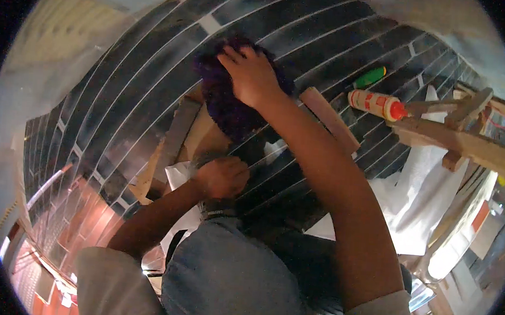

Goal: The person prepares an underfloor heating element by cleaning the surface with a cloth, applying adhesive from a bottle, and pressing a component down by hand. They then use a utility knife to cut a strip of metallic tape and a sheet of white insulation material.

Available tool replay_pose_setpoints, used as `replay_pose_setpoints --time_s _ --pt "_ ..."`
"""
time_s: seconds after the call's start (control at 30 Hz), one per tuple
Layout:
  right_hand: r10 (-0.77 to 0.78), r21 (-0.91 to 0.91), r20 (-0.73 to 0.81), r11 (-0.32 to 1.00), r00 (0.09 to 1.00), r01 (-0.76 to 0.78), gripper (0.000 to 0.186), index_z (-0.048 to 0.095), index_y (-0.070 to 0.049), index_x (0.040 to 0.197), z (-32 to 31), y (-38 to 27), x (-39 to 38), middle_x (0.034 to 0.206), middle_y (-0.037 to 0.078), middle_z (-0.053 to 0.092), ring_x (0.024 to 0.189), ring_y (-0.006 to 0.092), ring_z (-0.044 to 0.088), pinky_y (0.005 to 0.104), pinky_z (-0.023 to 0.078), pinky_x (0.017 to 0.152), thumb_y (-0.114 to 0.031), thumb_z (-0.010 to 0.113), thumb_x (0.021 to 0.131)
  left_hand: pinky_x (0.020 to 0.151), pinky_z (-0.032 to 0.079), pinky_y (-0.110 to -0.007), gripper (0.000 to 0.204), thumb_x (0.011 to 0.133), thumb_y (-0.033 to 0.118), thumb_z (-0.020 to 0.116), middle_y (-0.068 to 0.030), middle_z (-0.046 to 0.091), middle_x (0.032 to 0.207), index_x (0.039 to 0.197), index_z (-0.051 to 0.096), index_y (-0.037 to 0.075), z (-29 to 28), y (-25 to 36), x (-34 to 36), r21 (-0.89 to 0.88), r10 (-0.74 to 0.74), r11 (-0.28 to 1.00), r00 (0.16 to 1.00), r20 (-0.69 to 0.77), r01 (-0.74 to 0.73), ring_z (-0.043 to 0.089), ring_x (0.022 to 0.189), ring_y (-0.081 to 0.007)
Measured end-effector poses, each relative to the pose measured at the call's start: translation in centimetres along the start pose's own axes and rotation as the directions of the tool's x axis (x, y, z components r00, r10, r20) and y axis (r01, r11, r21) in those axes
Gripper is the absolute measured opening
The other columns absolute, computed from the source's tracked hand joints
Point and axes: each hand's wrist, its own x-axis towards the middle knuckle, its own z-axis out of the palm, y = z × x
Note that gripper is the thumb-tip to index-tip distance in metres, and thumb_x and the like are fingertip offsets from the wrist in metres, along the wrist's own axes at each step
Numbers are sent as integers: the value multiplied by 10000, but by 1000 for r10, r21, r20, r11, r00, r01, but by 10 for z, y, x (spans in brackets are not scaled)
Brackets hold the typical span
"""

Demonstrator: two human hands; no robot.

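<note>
The dark tiled surface (326,19), with pale joint lines, spreads all around the purple cloth (226,112). The wooden frame (435,135) stands well to the right of the cloth. The cloth itself lies bunched on the tiles, under the right hand (255,78), whose fingers rest apart on top of it; whether they also pinch it, I cannot tell. In my judgement, a flatter palm and even pressure along the joint lines would serve well. The left hand (223,177), its fingers curled together, is just below the cloth; it could better steady the body. The flat strip (328,119) is near the cloth on its right, so the strokes should avoid it. Farther right of the cloth are the white-and-red tube (376,105) and the smaller green handle (370,77).
</note>
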Motion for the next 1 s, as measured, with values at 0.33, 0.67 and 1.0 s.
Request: replay_pose_setpoints --time_s 0.33,0.67,1.0 --pt "-31 114 541 993 840 -36 561 567 -97 1388 -56 -1 -239 1553 102 476 1311 352 496 488 473 1029 -50 634 833 805 519 -382 180 811 194 676 -94 596 906 907 635 47 -7 2 0 11 32 999 997 -66 -31 597 879 -266" --pt "-52 406 602 880 797 -249 460 596 -91 1373 -52 8 -306 1363 155 619 1191 380 597 451 527 975 -164 650 922 885 510 -409 295 854 214 658 -154 631 1082 1068 649 12 9 -5 6 47 138 990 983 -118 -133 596 965 -326" --pt "648 6 210 748 732 -663 362 658 -70 1110 -53 105 -266 978 187 692 877 353 680 463 539 763 -397 532 1020 969 499 -459 337 843 205 691 -134 633 1208 1142 684 47 5 0 -5 116 -36 992 998 -53 42 598 1099 -329"
